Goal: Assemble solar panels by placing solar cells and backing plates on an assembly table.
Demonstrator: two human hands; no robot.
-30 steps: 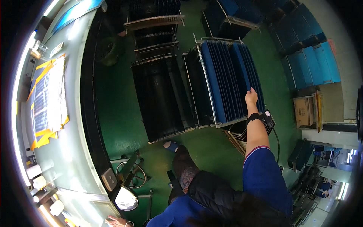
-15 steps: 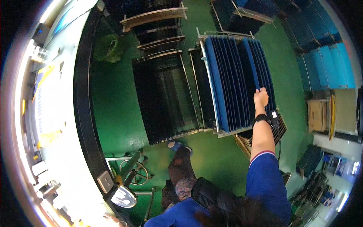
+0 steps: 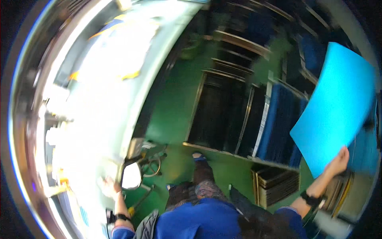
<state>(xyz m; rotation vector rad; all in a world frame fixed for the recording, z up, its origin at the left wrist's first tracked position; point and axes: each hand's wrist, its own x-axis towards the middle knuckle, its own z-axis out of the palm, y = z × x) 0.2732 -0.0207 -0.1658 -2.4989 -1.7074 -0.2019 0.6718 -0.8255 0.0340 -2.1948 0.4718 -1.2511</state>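
A large, flexible bright-blue sheet (image 3: 338, 95) hangs in the air at the right, slightly bowed. My right hand (image 3: 339, 160) is closed on its lower edge. My left hand (image 3: 109, 186) is at the near right edge of the brightly lit table (image 3: 107, 139); glare and blur wash out its fingers, and no object shows in it. Left of the raised sheet stands a rack (image 3: 266, 123) with dark blue sheets (image 3: 280, 119) standing on edge in it. The raised sheet overlaps part of that rack's right side.
A dark slotted rack (image 3: 219, 113) stands to the left of the sheet-filled one. Nearer me, a stack of slatted trays (image 3: 277, 185) sits on the green floor (image 3: 175, 115). A wheeled stool base (image 3: 151, 165) is beside the table. More racks (image 3: 242, 44) stand behind.
My right hand has gone from gripping a sheet in the rack to holding one up, out to the right. My view has turned, bringing more table in. My left hand has come into view.
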